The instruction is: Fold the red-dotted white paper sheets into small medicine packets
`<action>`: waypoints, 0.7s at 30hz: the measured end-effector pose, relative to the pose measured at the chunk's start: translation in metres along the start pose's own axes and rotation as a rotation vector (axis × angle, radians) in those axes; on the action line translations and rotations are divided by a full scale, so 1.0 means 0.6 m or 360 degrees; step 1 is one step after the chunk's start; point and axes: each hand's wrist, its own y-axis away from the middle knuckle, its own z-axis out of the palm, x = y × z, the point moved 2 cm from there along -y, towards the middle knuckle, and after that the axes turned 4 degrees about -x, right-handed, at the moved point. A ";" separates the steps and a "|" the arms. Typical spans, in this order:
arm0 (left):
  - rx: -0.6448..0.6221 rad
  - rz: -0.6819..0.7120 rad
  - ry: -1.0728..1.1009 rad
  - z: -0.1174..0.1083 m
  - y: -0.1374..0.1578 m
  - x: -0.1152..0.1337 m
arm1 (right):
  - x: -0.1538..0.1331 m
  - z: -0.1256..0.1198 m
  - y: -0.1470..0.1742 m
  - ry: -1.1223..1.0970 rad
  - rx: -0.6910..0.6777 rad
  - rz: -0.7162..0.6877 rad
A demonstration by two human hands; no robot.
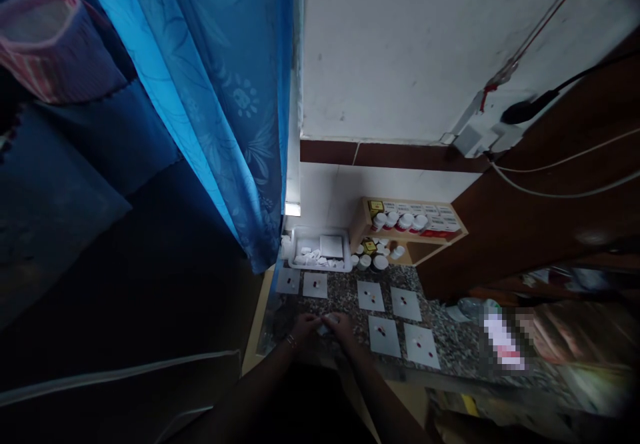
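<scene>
Close to the counter's front edge, my left hand (304, 329) and my right hand (343, 327) meet with fingers pinched on a small piece of white paper (325, 329). It looks partly folded; whether anything lies inside is hidden. Right of my hands, several white paper squares lie flat, among them a nearer sheet (385, 347) and a sheet at its right (414, 339), each bearing a few small coloured pills. Behind my hands, another paper square (309, 285) also carries pills. A clear plastic tray (291, 251) at the back left contains small folded white packets (310, 256) and a paper stack (331, 247).
A wooden rack (361, 221) with white-capped bottles (405, 223) and boxes (435, 211) stands against the wall. More jars (380, 263) sit below it. A blue curtain (240, 97) hangs at left. A plastic bottle (470, 309) lies right on the speckled counter (345, 287).
</scene>
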 end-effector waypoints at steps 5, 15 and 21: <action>0.0013 0.0022 -0.0035 0.001 0.001 0.007 | -0.011 0.007 0.002 -0.0016 0.0055 0.0010; 0.0204 0.0086 0.0100 0.022 -0.006 0.008 | -0.041 0.004 0.043 0.0630 -0.0009 -0.0483; 0.0021 -0.0126 0.0325 0.016 0.000 0.011 | -0.043 -0.011 0.049 0.0979 -0.0273 -0.0683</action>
